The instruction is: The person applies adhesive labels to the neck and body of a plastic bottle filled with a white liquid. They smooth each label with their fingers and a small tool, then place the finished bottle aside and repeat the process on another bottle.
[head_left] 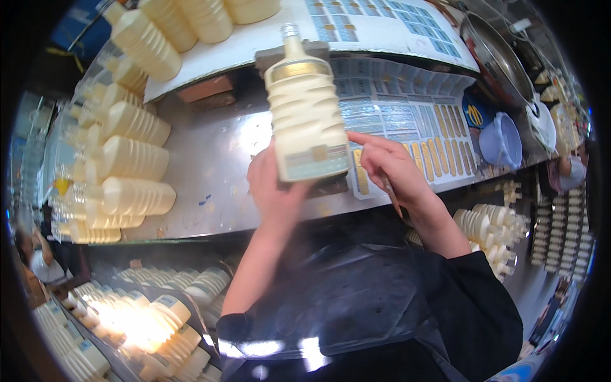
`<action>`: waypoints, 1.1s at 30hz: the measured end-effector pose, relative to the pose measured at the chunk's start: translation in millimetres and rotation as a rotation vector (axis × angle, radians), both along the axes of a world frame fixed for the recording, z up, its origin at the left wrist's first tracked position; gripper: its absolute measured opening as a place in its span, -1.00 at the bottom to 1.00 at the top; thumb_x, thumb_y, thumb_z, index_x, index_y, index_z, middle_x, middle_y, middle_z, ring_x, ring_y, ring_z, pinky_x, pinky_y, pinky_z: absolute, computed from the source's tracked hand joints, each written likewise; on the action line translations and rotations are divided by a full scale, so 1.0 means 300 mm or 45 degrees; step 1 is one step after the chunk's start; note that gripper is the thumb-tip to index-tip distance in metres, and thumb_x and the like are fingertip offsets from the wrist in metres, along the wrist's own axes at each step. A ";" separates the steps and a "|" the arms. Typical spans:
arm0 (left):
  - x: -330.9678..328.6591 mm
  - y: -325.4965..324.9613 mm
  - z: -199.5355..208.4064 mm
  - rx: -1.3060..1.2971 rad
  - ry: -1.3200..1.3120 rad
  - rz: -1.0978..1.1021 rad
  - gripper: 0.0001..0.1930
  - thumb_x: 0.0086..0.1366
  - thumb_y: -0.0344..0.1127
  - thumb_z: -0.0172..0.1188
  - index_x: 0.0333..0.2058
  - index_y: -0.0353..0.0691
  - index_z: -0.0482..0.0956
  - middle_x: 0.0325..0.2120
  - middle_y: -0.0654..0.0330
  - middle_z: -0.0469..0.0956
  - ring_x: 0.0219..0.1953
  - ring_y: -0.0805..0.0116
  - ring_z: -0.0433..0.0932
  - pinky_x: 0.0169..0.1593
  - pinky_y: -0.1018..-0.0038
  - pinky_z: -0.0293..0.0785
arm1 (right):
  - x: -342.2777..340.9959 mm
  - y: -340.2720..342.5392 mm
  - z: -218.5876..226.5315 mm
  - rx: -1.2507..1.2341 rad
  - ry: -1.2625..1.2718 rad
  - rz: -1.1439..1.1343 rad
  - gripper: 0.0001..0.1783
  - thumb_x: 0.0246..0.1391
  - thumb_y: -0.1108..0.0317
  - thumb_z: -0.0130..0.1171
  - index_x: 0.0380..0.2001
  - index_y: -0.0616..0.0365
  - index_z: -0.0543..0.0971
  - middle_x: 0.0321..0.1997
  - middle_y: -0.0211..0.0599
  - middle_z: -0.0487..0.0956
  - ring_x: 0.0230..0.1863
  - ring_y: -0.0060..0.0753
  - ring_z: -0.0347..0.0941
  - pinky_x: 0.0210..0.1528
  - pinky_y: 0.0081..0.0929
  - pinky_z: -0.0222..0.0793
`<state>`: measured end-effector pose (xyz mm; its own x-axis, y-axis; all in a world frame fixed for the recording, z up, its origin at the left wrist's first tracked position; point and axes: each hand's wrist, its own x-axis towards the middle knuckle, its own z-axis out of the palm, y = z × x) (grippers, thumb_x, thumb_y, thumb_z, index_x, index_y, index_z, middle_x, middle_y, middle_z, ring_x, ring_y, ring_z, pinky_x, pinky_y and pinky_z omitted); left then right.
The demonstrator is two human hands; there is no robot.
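Note:
A cream-coloured ribbed bottle (307, 114) lies in front of me, its capped neck pointing away. It bears a gold band label near the shoulder and a pale blue label with a gold square near the base. My left hand (273, 188), slightly blurred, grips the bottle's lower left side. At its lower right edge, the extended index finger of my right hand (396, 170) touches the bottle. The other fingers of that hand are curled around a thin brown stick (390, 194). Dark blocks (262, 58) show beneath the bottle's neck and base.
Label sheets (417, 121) with gold strips lie to the right on the metal table (210, 159). Similar bottles (137, 159) line the left side, and more fill crates (210, 318) below. A purple bucket (500, 141) and a large pan (499, 54) are at the right.

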<state>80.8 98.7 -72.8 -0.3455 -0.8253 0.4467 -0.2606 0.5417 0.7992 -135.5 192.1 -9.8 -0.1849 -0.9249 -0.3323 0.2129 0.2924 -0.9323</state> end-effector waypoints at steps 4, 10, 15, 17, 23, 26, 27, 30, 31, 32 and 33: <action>0.027 -0.009 -0.028 0.241 0.072 -0.098 -0.28 0.33 0.00 0.35 0.31 -0.32 0.39 0.15 -0.02 0.49 0.24 0.04 0.40 0.33 0.21 0.25 | 0.019 0.007 0.057 -0.071 0.054 0.064 -0.39 0.19 0.52 0.03 0.34 0.27 0.46 -0.47 -0.63 0.40 -0.57 -0.81 0.24 -0.51 -0.75 0.17; 0.043 -0.014 -0.047 0.293 0.006 -0.189 -0.38 0.42 -0.06 0.22 0.31 -0.32 0.39 0.15 -0.01 0.48 0.24 0.01 0.36 0.34 0.19 0.21 | 0.029 0.013 0.073 -0.181 0.160 0.097 -0.32 0.10 0.58 0.02 0.35 0.21 0.46 -0.45 -0.62 0.42 -0.47 -0.81 0.28 -0.40 -0.75 0.23; 0.028 -0.001 -0.026 0.234 -0.030 -0.145 -0.36 0.37 -0.09 0.27 0.30 -0.33 0.39 0.16 0.00 0.48 0.24 0.00 0.37 0.34 0.18 0.21 | 0.008 0.013 0.044 -0.185 0.229 0.098 -0.35 0.10 0.59 0.02 0.32 0.22 0.50 -0.43 -0.62 0.42 -0.45 -0.80 0.28 -0.37 -0.74 0.24; 0.015 0.009 -0.013 0.183 -0.052 -0.107 -0.35 0.34 -0.10 0.30 0.30 -0.33 0.39 0.17 -0.02 0.47 0.25 0.00 0.36 0.35 0.17 0.21 | -0.003 0.014 0.006 -0.142 0.164 0.078 -0.35 0.10 0.58 0.00 0.32 0.22 0.49 -0.43 -0.61 0.41 -0.45 -0.79 0.28 -0.37 -0.74 0.23; 0.028 0.032 -0.026 0.258 -0.016 -0.119 -0.22 0.32 -0.13 0.31 0.39 -0.37 0.24 0.26 -0.10 0.38 0.34 0.02 0.30 0.41 0.16 0.15 | -0.013 -0.004 -0.109 -0.082 0.078 0.011 -0.49 0.37 0.34 0.05 0.34 0.24 0.43 -0.34 -0.56 0.47 -0.38 -0.78 0.30 -0.33 -0.72 0.25; 0.011 0.021 -0.030 0.589 0.350 -0.238 -0.25 0.45 -0.09 0.17 0.44 -0.36 0.12 0.35 -0.05 0.27 0.40 0.11 0.23 0.45 0.23 0.09 | 0.016 -0.029 -0.099 -0.114 0.107 -0.001 -0.49 0.39 0.20 0.14 0.29 0.23 0.47 -0.29 -0.49 0.59 -0.31 -0.73 0.42 -0.25 -0.66 0.37; -0.003 0.011 -0.029 0.721 0.496 -0.287 -0.27 0.50 -0.07 0.11 0.46 -0.35 0.08 0.39 -0.02 0.23 0.43 0.15 0.19 0.47 0.26 0.06 | 0.023 -0.036 -0.096 -0.133 0.133 -0.001 -0.49 0.38 0.17 0.18 0.27 0.22 0.50 -0.28 -0.46 0.63 -0.28 -0.71 0.47 -0.22 -0.63 0.43; -0.037 0.023 0.000 0.824 0.519 -0.197 -0.31 0.52 -0.12 0.10 0.43 -0.39 0.10 0.37 -0.02 0.22 0.42 0.18 0.20 0.45 0.28 0.09 | 0.026 -0.046 -0.142 -0.118 0.137 0.027 -0.49 0.34 0.18 0.22 0.25 0.20 0.52 -0.33 -0.45 0.63 -0.33 -0.69 0.48 -0.25 -0.60 0.44; -0.046 0.030 0.012 0.811 0.456 -0.128 -0.32 0.50 -0.15 0.13 0.40 -0.42 0.12 0.34 -0.04 0.24 0.40 0.17 0.22 0.44 0.28 0.11 | 0.029 -0.049 -0.153 -0.121 0.146 0.027 -0.49 0.33 0.18 0.24 0.24 0.20 0.52 -0.34 -0.45 0.63 -0.35 -0.69 0.48 -0.27 -0.60 0.45; -0.052 0.031 0.015 0.819 0.474 -0.132 -0.33 0.50 -0.16 0.13 0.40 -0.42 0.12 0.34 -0.04 0.23 0.40 0.17 0.22 0.44 0.28 0.11 | 0.035 -0.051 -0.159 -0.133 0.167 0.008 -0.49 0.32 0.18 0.25 0.24 0.19 0.53 -0.37 -0.46 0.62 -0.38 -0.69 0.47 -0.30 -0.59 0.44; -0.057 0.032 0.018 0.826 0.493 -0.136 -0.33 0.49 -0.17 0.13 0.39 -0.42 0.12 0.34 -0.05 0.22 0.40 0.18 0.22 0.44 0.28 0.11 | 0.039 -0.053 -0.164 -0.146 0.189 -0.012 -0.49 0.31 0.19 0.27 0.23 0.19 0.53 -0.39 -0.46 0.62 -0.40 -0.69 0.47 -0.33 -0.59 0.44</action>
<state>63.8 108.3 -67.5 -0.3556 -0.9346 -0.0112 0.1303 -0.0614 0.9896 -123.8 176.4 -58.9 -0.2326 -0.9531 -0.1936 0.0730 0.1814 -0.9807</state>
